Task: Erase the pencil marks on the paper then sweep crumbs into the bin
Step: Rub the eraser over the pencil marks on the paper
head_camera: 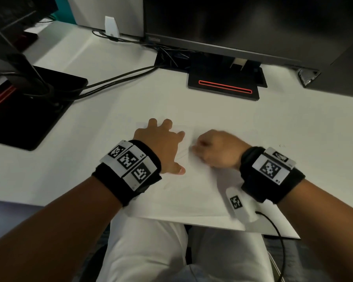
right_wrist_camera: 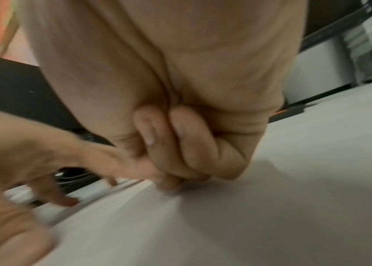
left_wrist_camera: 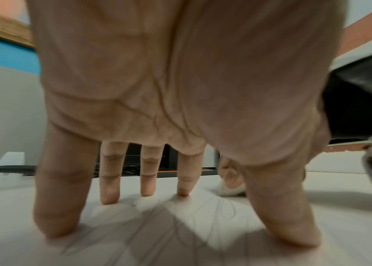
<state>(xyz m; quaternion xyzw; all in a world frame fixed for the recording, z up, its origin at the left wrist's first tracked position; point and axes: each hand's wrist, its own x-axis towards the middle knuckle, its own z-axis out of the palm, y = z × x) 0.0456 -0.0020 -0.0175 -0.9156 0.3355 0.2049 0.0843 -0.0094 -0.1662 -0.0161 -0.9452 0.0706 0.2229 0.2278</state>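
Pressing spread left hand (head_camera: 161,144) fingers on the paper (head_camera: 192,192), we pinch a white eraser (left_wrist_camera: 229,190) in our right hand (head_camera: 217,148), monitor base (head_camera: 224,86) beyond.

One sheet of paper (head_camera: 192,192) lies at the near edge of the desk (head_camera: 102,123). Two hands rest on it: the left hand (head_camera: 161,145) and the right hand (head_camera: 218,149). One white eraser (left_wrist_camera: 228,190) shows. Two monitor bases stand toward the far edge: one (head_camera: 224,86) centre, one (head_camera: 29,110) left.

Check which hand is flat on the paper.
The left hand: fingers spread, pressing the paper. The right hand is curled, pinching a white eraser.
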